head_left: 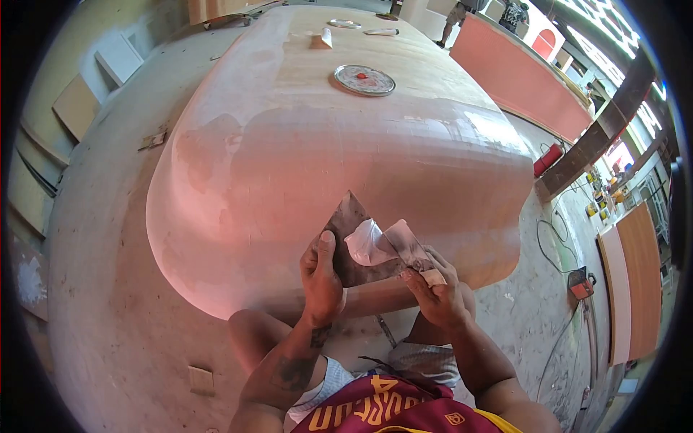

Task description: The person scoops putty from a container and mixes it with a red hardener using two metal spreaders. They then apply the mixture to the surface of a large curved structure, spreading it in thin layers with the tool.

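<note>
My left hand (323, 276) grips the edge of a flat, stained board (349, 211), thumb on its upper face. A mound of pale pink filler paste (367, 244) lies on that board. In my right hand (436, 292) is a putty knife (408, 244), its blade smeared with the same paste and touching or just over the mound's right side. Both hands are closed around what they hold, above my knees. Right in front stands a large curved wooden form (317, 166), its rounded face covered in patches of pinkish filler.
On the form's top lie a round lid (364, 81) with a red blob, another lid (344, 24) and tubes (381, 32). A red power tool (580, 284) with a cable sits on the floor at right. A steel column (599, 133) stands beyond. Panels lean at left.
</note>
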Motion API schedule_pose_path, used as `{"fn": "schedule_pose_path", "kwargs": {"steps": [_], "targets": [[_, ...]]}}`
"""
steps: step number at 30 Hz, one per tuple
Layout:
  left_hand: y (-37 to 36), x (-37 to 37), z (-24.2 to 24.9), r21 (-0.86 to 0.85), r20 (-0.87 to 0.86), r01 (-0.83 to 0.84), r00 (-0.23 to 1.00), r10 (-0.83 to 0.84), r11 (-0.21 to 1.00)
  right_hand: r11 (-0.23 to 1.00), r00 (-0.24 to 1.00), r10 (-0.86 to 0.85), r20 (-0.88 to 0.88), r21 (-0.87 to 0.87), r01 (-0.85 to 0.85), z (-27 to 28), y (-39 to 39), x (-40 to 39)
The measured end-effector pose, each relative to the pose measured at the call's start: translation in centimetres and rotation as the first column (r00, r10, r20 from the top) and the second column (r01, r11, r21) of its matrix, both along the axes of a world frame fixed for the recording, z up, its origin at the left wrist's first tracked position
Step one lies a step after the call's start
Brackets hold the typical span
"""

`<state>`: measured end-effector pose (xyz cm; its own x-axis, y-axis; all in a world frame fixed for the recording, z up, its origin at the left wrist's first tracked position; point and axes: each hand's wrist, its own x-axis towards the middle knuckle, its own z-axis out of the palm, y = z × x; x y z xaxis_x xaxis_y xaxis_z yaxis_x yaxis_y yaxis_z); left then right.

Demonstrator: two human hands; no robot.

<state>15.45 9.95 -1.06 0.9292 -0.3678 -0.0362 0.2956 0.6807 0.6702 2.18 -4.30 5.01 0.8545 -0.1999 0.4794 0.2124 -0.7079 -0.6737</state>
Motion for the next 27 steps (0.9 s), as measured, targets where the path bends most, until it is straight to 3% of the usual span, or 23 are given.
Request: {"fn": "schedule_pose_path", "kwargs": {"steps": [4,9,15,24,27], "targets": [[0.3,0.2,-0.9,0.064,0.052,0.009,0.999,-0.013,0.998,0.998,0.992,0.006,-0.127,-0.063,-0.014,2.1,0.1,-0.1],[0.3,0.3,-1.5,0.086,0.13,-0.003,0.991,-0.008,0.996,0.994,0.974,0.089,-0.209,-0.035,-0.099,0.5,-2.1,0.0],[0.4,0.3,-1.0,0.142,0.164,-0.019,0.986,-0.005,0.99,0.987,0.919,0.16,-0.361,0.058,-0.149,2.6,-2.1,0.0],[0.5,-0.2,-0.9,0.218,0.273,0.004,0.96,-0.065,0.976,0.93,0.731,0.211,-0.649,0.363,0.053,2.2,-2.9,-1.1],[0.5,0.5,-1.4,0.184,0.23,0.017,0.971,-0.06,0.983,0.844,0.756,0.274,-0.594,0.526,0.107,1.3,-4.3,-1.5]]}}
